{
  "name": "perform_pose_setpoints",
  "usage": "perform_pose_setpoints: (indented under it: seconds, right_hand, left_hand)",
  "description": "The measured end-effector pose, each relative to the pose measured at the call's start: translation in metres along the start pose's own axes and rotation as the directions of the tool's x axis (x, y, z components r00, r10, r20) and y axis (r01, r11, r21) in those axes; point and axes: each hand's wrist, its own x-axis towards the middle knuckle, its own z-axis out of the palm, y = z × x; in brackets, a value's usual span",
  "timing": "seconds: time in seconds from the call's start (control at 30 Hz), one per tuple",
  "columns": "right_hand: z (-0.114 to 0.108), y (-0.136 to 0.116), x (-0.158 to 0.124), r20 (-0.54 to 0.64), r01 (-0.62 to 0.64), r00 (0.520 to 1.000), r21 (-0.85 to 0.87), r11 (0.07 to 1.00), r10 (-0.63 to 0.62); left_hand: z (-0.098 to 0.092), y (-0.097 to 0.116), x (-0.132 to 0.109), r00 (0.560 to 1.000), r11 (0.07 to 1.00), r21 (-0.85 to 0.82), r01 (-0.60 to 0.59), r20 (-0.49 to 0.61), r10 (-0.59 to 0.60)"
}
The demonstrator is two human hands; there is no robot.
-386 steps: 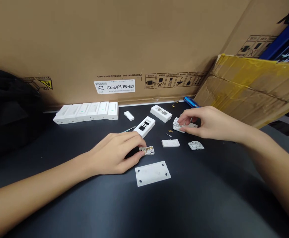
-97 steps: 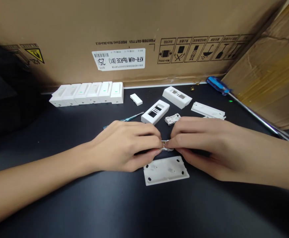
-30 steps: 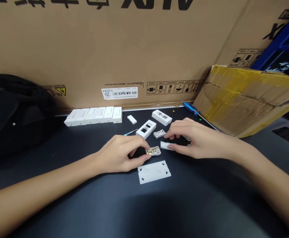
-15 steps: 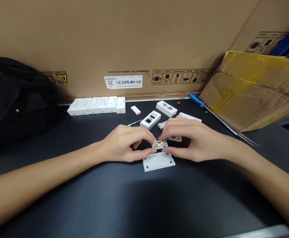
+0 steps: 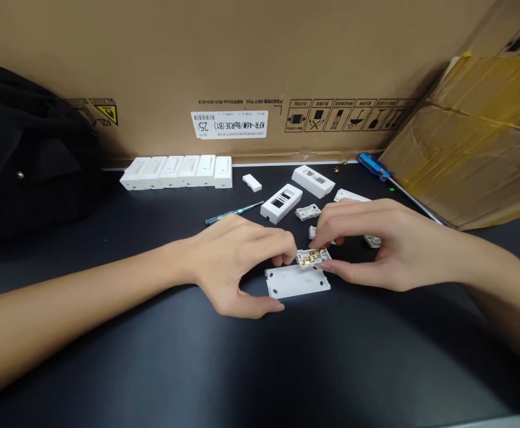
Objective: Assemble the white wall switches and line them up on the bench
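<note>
The right hand (image 5: 323, 255) grasps a small white housing (image 5: 313, 257) with brass contacts, fingers along its far edge and thumb along its near edge. The left hand (image 5: 287, 282) is released, its thumb spread well away from the curled fingers; these lie close to the housing's 9 o'clock end, and whether they touch it I cannot tell

From that housing, a white backplate (image 5: 298, 282) with corner holes lies on the desk (image 5: 242, 368) at 7 o'clock, its far edge partly covered. A smaller pale housing (image 5: 308, 212) sits at 12, with one windowed frame (image 5: 284, 209) at 11 and another windowed frame (image 5: 316, 183) farther off at 12. A thin screwdriver (image 5: 234, 213) lies at 10, and a row of six white switches (image 5: 177, 172) stands beyond it. A blue-handled screwdriver (image 5: 375, 167) lies between 1 and 2, beside a taped carton (image 5: 474, 142)
</note>
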Motion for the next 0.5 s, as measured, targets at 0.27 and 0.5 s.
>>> perform_pose_setpoints:
  seconds: [0.27, 0.5]
  right_hand:
    - [0.011, -0.008, 0.006, 0.065, 0.006, 0.998, 0.044, 0.999, -0.009]
    - [0.012, -0.009, 0.006, 0.087, 0.000, 0.996, 0.047, 0.999, -0.004]
  left_hand:
    - [0.002, -0.002, 0.000, 0.999, 1.000, 0.015, -0.005, 0.042, 0.004]
    - [0.001, -0.001, 0.000, 0.999, 1.000, 0.016, 0.007, 0.052, -0.008]
